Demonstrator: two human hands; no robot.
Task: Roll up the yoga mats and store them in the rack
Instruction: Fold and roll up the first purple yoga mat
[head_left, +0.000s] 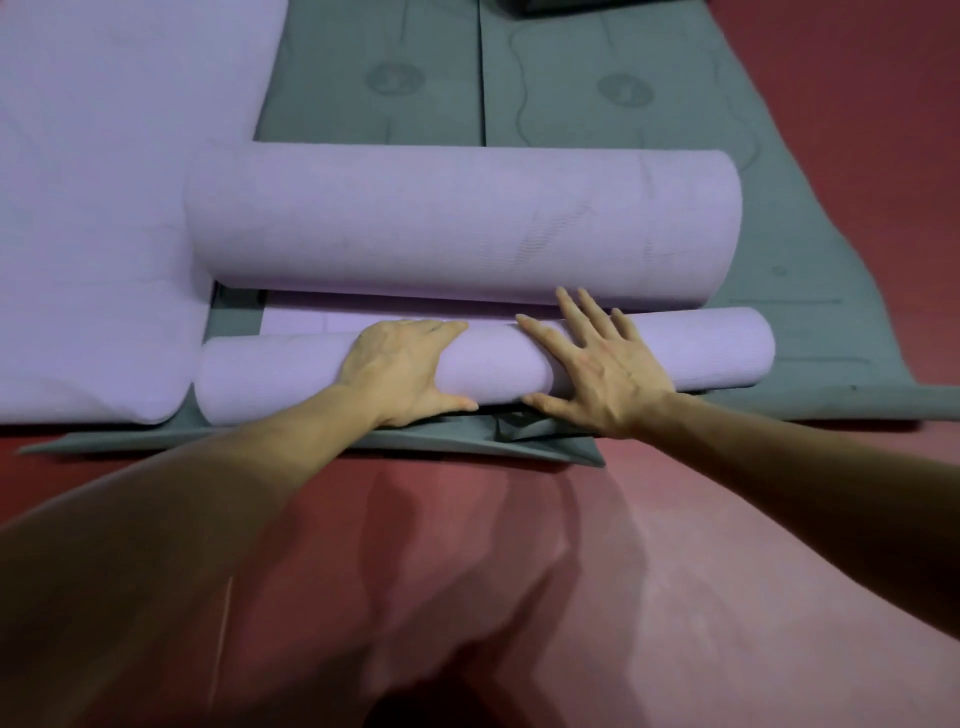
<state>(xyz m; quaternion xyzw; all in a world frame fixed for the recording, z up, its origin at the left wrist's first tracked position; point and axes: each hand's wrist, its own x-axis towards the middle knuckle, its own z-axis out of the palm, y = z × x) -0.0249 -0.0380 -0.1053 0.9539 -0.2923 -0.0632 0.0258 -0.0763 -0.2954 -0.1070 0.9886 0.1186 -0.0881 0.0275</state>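
- At the grey mat's (810, 322) near edge: left hand (400, 374) cups the purple roll (675, 353); right hand (608, 369) presses it, fingers (582, 312) splayed.
- Step: rolling, unfinished. Next likely needs an even forward push.

Foremost the near roll (685, 348), far roll (467, 223) just behind it, both on spread mats (597, 62), side mat (93, 208) at left

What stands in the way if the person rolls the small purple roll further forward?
A larger purple roll lies across the path just beyond the small roll; only a narrow flat strip separates them.
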